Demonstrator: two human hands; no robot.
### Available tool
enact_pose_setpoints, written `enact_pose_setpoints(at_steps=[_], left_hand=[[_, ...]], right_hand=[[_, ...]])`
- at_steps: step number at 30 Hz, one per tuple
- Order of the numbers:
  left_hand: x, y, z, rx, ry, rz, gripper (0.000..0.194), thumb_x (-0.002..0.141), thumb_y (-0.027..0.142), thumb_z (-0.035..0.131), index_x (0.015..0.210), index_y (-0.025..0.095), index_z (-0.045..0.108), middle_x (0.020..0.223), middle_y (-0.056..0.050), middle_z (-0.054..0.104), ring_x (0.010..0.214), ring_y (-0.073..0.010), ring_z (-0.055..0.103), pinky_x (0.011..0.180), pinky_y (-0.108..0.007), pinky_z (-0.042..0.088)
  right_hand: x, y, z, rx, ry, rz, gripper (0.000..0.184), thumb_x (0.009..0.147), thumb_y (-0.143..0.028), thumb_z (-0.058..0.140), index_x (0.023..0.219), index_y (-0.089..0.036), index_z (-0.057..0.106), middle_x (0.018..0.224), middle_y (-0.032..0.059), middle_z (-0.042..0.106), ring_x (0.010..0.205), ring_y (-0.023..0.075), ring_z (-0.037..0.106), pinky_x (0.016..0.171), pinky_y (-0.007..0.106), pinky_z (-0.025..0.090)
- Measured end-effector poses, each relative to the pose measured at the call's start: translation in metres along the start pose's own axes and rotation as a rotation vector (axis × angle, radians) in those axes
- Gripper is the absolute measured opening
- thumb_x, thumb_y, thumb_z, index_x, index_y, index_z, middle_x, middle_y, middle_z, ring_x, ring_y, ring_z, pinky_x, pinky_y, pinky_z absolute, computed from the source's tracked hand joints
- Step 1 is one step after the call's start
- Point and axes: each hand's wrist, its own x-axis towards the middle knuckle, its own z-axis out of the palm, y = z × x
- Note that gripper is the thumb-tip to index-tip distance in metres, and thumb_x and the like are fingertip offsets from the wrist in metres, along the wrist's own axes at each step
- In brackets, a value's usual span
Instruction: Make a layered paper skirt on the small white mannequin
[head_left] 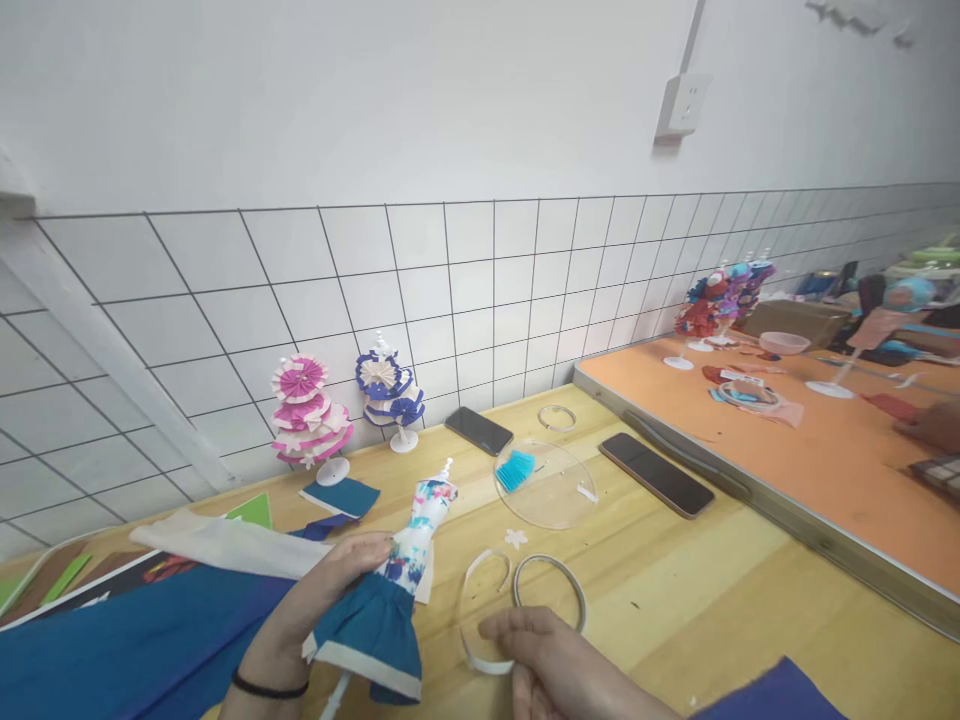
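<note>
My left hand (341,575) is closed around a miniature dress form (424,525), tilted above the wooden table. It has a white, paint-splashed bodice and a gathered teal skirt (379,630) with a white hem band. Its thin white stand pole (335,697) points down toward me. My right hand (551,660) is closed, its fingers curled over one end of a curved white strip (466,610). Just beyond those fingers lies a metal ring (583,590). A small pale flower cutout (516,539) rests farther back on the table.
Two finished paper-dress forms, pink (311,415) and navy (390,390), stand by the wall. Two phones (480,430) (656,473) flank a clear disc (555,510) with pleated blue paper (515,471). Teal cloth (150,630) lies left. A person's hand (934,428) is over the orange table (787,480).
</note>
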Motion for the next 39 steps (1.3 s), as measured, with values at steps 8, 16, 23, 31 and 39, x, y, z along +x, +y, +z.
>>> enact_pose_setpoints(at_steps=[8, 16, 23, 31, 39], left_hand=[[0.001, 0.008, -0.005, 0.058, -0.202, 0.004, 0.032, 0.074, 0.042, 0.059, 0.060, 0.014, 0.064, 0.063, -0.005, 0.063, 0.060, -0.0179, 0.051, 0.057, -0.028, 0.036], [0.003, -0.004, 0.001, -0.244, -0.182, -0.017, 0.020, 0.072, 0.030, 0.064, 0.060, 0.014, 0.062, 0.057, -0.004, 0.064, 0.055, -0.0171, 0.056, 0.053, -0.025, 0.037], [0.022, -0.042, 0.046, -0.476, -0.184, -0.149, 0.033, 0.072, 0.044, 0.055, 0.066, 0.013, 0.061, 0.052, -0.006, 0.063, 0.047, -0.0167, 0.057, 0.047, -0.026, 0.039], [0.034, -0.055, 0.057, -0.607, -0.170, -0.346, 0.029, 0.075, 0.036, 0.053, 0.068, 0.010, 0.062, 0.053, -0.005, 0.063, 0.047, -0.0165, 0.057, 0.052, -0.027, 0.041], [0.034, -0.058, 0.056, -0.639, -0.095, -0.342, 0.017, 0.073, 0.027, 0.061, 0.064, 0.012, 0.061, 0.050, -0.001, 0.061, 0.049, -0.0166, 0.059, 0.055, -0.026, 0.040]], right_hand=[[0.003, 0.004, -0.002, -0.063, 0.044, -0.053, 0.044, 0.071, -0.018, 0.054, 0.112, -0.007, 0.047, 0.023, -0.0094, 0.045, 0.017, 0.0067, 0.030, 0.025, 0.011, 0.016], [0.004, 0.010, 0.007, 0.080, -0.040, -0.092, 0.043, 0.063, -0.036, 0.061, 0.097, -0.013, 0.047, 0.050, -0.0019, 0.062, 0.036, 0.0098, 0.056, 0.034, 0.015, 0.033], [0.003, 0.010, 0.010, 0.214, -0.109, -0.099, 0.036, 0.056, -0.027, 0.064, 0.087, -0.013, 0.052, 0.059, 0.0019, 0.063, 0.041, 0.0132, 0.061, 0.036, 0.017, 0.036], [-0.003, 0.010, 0.003, 0.327, -0.176, -0.097, 0.028, 0.060, -0.022, 0.066, 0.084, -0.011, 0.058, 0.062, 0.0021, 0.064, 0.048, 0.0133, 0.065, 0.040, 0.016, 0.041], [-0.022, 0.004, -0.015, 0.430, -0.264, 0.007, 0.030, 0.070, -0.020, 0.064, 0.096, -0.007, 0.057, 0.072, 0.0115, 0.072, 0.057, 0.0157, 0.070, 0.045, 0.015, 0.045]])
